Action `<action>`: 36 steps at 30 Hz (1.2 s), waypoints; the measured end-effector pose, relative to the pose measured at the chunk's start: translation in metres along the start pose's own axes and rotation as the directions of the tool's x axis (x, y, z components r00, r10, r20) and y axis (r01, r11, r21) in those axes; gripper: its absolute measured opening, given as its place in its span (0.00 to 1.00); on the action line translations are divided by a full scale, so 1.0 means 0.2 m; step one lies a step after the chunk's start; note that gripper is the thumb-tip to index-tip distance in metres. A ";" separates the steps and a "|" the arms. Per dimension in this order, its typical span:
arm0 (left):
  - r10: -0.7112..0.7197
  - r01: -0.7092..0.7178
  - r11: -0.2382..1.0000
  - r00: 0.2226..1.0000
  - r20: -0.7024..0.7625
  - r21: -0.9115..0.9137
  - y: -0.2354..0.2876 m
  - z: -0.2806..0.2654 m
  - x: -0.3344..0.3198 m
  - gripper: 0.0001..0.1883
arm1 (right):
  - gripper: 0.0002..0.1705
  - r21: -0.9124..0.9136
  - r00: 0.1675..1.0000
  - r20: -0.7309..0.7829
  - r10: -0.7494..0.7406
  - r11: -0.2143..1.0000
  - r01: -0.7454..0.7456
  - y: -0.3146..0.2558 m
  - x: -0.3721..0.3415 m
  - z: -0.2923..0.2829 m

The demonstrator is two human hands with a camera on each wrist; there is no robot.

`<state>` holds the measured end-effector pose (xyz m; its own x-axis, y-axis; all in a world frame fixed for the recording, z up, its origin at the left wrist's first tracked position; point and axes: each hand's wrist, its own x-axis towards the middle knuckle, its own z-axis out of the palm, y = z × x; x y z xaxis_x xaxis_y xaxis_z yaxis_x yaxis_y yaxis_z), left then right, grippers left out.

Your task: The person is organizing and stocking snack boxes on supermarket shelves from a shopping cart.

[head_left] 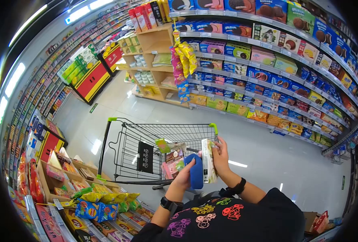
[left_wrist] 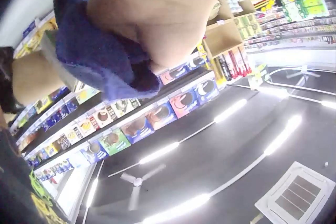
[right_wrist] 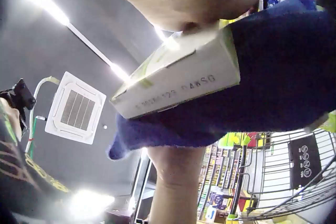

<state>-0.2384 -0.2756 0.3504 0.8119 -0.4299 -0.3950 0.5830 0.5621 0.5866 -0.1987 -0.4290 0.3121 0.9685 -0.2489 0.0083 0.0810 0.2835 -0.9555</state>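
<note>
Blue cloth [head_left: 195, 174] is gripped in my left hand [head_left: 182, 177], thumb on its near side; in the left wrist view the cloth [left_wrist: 100, 50] hangs in folds beside the palm. My right hand [head_left: 221, 155] holds a whitish box with green markings [head_left: 206, 163] upright against the cloth. Printed characters show on one end of the box [right_wrist: 184, 85] in the right wrist view, where the cloth [right_wrist: 283, 71] lies along it. Both hands are over the near side of a black wire shopping cart [head_left: 145, 157]. Inside the cart are a green pack [head_left: 162, 145], a brown pack [head_left: 175, 155] and pink packaging [head_left: 171, 169].
Shelves of boxed biscuits [head_left: 263, 56] curve along the right. A wooden shelf unit [head_left: 156, 38] stands ahead, with yellow snack bags [head_left: 187, 56] hanging at its side. Blue chip bags [head_left: 95, 211] lie on a display at lower left. Shiny floor [head_left: 259, 149] surrounds the cart.
</note>
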 end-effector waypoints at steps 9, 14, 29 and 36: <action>0.329 -0.304 0.940 0.930 -0.166 0.155 -0.05 0.17 0.22 0.34 | 0.35 0.132 0.830 0.482 0.281 0.913 -0.386 0.10 -0.11 -0.03; 0.213 -0.143 0.951 0.945 -0.246 0.275 -0.16 0.05 0.37 0.29 | 0.33 0.366 0.857 0.408 0.316 0.803 -0.470 0.04 -0.02 -0.04; 0.221 -0.216 0.975 0.970 -0.105 0.052 -0.18 -0.16 0.44 0.25 | 0.37 -0.321 0.876 0.481 -0.035 0.923 0.213 0.05 -0.06 0.05; 0.019 0.031 0.940 0.990 -0.142 0.340 -0.23 -0.02 0.19 0.23 | 0.36 -0.289 0.926 0.376 -0.030 0.946 0.148 0.07 0.16 -0.01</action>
<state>-0.2340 -0.3160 0.3053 0.8189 -0.3147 -0.4800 0.5627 0.2747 0.7797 -0.1671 -0.4342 0.2994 0.9831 0.1094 0.1468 0.1515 -0.0361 -0.9878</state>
